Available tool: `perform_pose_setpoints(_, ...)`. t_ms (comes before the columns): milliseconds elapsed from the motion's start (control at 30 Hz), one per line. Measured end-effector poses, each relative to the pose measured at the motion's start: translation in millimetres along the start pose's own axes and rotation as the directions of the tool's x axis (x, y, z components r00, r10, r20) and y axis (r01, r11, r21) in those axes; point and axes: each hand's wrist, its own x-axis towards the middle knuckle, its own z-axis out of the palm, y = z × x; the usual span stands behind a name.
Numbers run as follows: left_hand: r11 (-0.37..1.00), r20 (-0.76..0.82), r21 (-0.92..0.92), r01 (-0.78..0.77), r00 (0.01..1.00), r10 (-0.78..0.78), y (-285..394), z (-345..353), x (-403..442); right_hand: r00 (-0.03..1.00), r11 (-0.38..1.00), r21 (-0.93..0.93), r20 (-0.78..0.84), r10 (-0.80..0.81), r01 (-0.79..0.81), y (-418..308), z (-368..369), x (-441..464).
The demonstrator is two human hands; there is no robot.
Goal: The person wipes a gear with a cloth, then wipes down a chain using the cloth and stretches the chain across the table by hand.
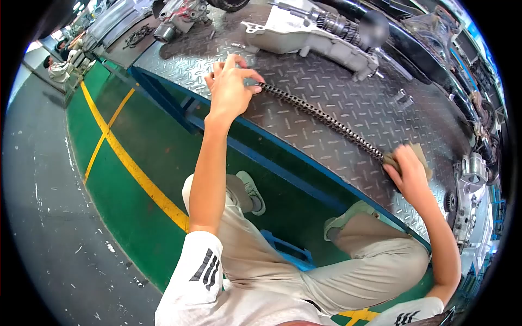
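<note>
A dark metal chain (323, 119) is stretched in a straight line across the diamond-plate tabletop (293, 127). At its upper left end, my left hand (231, 87) pinches the last links between thumb and fingertip, with the other fingers raised. My right hand (408, 171) closes around the lower right end with a brownish cloth (422, 157), which sticks out beyond the fingers. A grey cast metal housing (312, 41) lies behind the chain, near a shaft with gears (340, 27).
Small metal pins (402, 98) lie right of the housing. Another metal assembly (182, 19) stands at the upper left. A machined part (473, 171) and a small gear (449, 202) are at the right. Seated people (58, 68) appear far left.
</note>
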Motion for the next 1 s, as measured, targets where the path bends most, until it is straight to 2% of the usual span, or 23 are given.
perform_pose_setpoints(100, 0.999, -0.004, 0.046, 0.011, 1.0, -0.011, 4.7, -2.0, -1.6, 0.994, 0.995, 0.0, -0.034, 0.102, -0.102, 30.9, -19.8, -77.5)
perform_pose_setpoints(167, 0.999, 0.049, 0.04, 0.003, 0.999, -0.005, 2.6, -0.2, 0.5, 0.987, 0.987, -0.017, -0.025, 0.157, -0.157, 53.2, -31.7, -118.8)
perform_pose_setpoints(233, 0.997, 0.086, 0.079, -0.018, 0.996, 0.011, 11.5, -6.0, 2.3, 0.971, 0.972, 0.047, -0.053, 0.232, -0.23, 64.2, -36.0, -143.6)
perform_pose_setpoints(300, 0.998, 0.096, 0.067, -0.004, 0.995, -0.002, 17.5, -4.9, 1.1, 0.968, 0.975, 0.057, -0.115, 0.222, -0.217, 62.7, -34.6, -146.7)
perform_pose_setpoints(367, 0.987, -0.007, 0.155, -0.053, 0.998, 0.054, 28.3, -2.8, -6.8, 0.972, 0.978, 0.048, -0.106, 0.207, -0.203, 61.5, -36.8, -145.5)
perform_pose_setpoints(433, 0.987, -0.089, 0.15, -0.061, 0.993, 0.075, 41.6, 0.7, -12.3, 0.97, 0.978, 0.053, -0.125, 0.209, -0.204, 56.7, -36.1, -143.6)
perform_pose_setpoints(533, 0.985, 0.017, 0.058, -0.162, 0.987, 0.161, 53.7, 3.0, -13.6, 0.97, 0.98, 0.003, -0.139, 0.197, -0.199, 59.7, -37.2, -139.6)
perform_pose_setpoints(567, 0.986, 0.027, 0.058, -0.154, 0.988, 0.152, 53.8, 6.4, -15.5, 0.971, 0.978, -0.013, -0.127, 0.203, -0.206, 59.3, -38.1, -137.6)
perform_pose_setpoints(633, 0.969, -0.013, 0.07, -0.235, 0.972, 0.237, 52.8, 10.3, -11.7, 0.969, 0.976, -0.033, -0.131, 0.211, -0.217, 60.3, -39.7, -130.8)
perform_pose_setpoints(833, 0.961, -0.04, 0.005, -0.276, 0.96, 0.276, 44.7, 9.0, -18.0, 0.954, 0.965, -0.022, -0.163, 0.253, -0.26, 71.5, -38.1, -147.5)
perform_pose_setpoints(900, 0.956, -0.058, -0.067, -0.286, 0.957, 0.283, 42.6, 14.2, -19.3, 0.942, 0.958, -0.011, -0.184, 0.28, -0.287, 77.2, -36.5, -155.5)
perform_pose_setpoints(933, 0.948, -0.101, -0.049, -0.316, 0.945, 0.31, 42.3, 16.2, -19.6, 0.939, 0.956, 0.002, -0.185, 0.29, -0.294, 75.1, -36.0, -155.2)
perform_pose_setpoints(1000, 0.953, -0.084, -0.048, -0.3, 0.952, 0.296, 42.2, 17.3, -21.4, 0.936, 0.954, 0.025, -0.185, 0.299, -0.299, 76.2, -35.3, -157.6)
